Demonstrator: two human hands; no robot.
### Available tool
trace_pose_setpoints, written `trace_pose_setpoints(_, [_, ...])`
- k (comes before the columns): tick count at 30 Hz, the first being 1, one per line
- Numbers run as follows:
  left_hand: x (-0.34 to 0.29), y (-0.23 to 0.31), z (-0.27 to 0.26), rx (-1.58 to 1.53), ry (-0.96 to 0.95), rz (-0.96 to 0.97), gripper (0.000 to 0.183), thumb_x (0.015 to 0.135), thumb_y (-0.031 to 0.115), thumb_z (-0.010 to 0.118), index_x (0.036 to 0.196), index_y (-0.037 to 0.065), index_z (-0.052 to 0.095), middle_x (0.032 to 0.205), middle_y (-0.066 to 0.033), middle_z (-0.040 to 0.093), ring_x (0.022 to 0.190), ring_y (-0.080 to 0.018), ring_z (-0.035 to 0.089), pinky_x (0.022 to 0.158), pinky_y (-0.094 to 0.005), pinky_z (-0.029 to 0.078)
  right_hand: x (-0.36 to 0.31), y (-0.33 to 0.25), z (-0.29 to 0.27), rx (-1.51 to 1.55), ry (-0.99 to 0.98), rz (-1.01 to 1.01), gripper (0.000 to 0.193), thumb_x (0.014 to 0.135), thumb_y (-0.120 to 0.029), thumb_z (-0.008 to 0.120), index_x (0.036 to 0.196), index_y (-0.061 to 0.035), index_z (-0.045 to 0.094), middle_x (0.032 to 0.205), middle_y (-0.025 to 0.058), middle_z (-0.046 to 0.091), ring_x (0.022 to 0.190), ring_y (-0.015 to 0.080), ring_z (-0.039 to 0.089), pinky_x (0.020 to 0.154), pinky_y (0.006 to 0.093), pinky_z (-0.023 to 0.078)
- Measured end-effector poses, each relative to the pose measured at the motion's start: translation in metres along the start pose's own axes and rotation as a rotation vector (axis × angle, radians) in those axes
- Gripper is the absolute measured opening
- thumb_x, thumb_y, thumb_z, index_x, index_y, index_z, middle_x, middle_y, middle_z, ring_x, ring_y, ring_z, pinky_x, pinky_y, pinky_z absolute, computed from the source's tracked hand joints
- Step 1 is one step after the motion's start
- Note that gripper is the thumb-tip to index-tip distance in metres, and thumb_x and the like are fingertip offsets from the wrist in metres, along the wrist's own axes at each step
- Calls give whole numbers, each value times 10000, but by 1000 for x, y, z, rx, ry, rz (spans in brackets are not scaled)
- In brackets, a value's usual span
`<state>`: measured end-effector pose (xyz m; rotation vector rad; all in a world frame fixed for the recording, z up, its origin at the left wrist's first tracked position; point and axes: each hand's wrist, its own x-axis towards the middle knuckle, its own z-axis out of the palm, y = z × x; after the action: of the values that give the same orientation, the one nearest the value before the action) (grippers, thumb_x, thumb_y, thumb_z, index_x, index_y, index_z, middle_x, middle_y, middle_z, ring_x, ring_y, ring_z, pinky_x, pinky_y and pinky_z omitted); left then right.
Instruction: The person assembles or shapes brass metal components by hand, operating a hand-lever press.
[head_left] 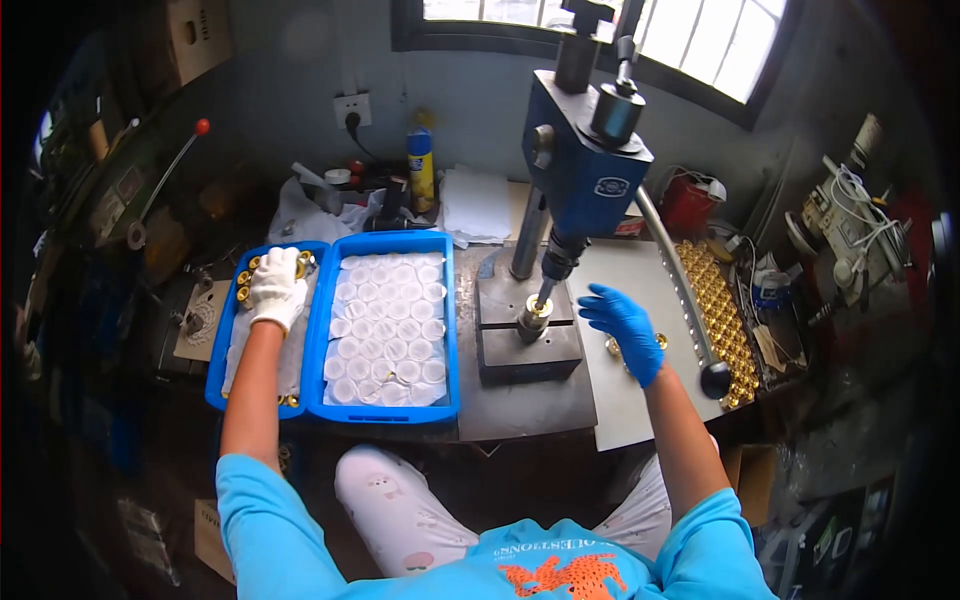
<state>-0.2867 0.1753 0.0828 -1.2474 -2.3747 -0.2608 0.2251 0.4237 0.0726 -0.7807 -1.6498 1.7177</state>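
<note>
My left hand (278, 288), in a white knit glove, reaches into the narrow blue tray (216, 375) at the left. Its fingers bend down among small round brass parts (243, 293), and the fingertips are hidden, so any grip cannot be made out. My right hand (625, 325), in a blue glove, is held with fingers stretched out and nothing in them, to the right of the blue hand press (583, 140). Under the press ram, a brass part (539, 304) sits upright in a round metal holder (532, 325). A few loose brass parts (660, 341) lie by my right wrist.
A wider blue tray (453, 345) holds rows of round pieces under white film. The press lever (680, 280) slants down at the right, its black knob near my right forearm. Many brass parts (715, 310) stand in rows beyond it. A spray can (421, 165) stands at the back.
</note>
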Motion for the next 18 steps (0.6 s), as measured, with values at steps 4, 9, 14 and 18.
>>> trace_pose_setpoints(4, [-8,26,-43,-89,72,-82,387,781,112,733,1149,109,613,1121,-141,594,1086,-348,612,920,-428,531,22,40,45,-238,30,16,705,853,-78,794,1470,6,465,1448,128,557,1153,172,631,968,306,521])
trace_pose_setpoints(9, [-27,107,-70,-613,83,166,378,737,109,772,1087,39,647,1030,-141,617,943,-298,653,845,-377,539,34,77,55,-30,40,-13,531,867,-51,742,1377,-49,590,1262,57,662,1030,114,651,934,270,521])
trace_pose_setpoints(14, [-49,207,-62,-800,-64,284,364,757,121,783,1087,32,657,1013,-133,618,910,-265,645,816,-368,537,29,76,58,-57,126,-128,444,860,-129,758,1273,-34,627,1195,74,669,1034,136,639,909,302,522])
trace_pose_setpoints(18, [-54,273,-44,-921,-173,270,371,725,105,776,1064,36,643,1025,-153,616,947,-309,640,840,-382,532,0,48,23,-505,196,-100,458,786,-245,807,1147,-16,642,1098,127,665,989,223,644,899,344,514])
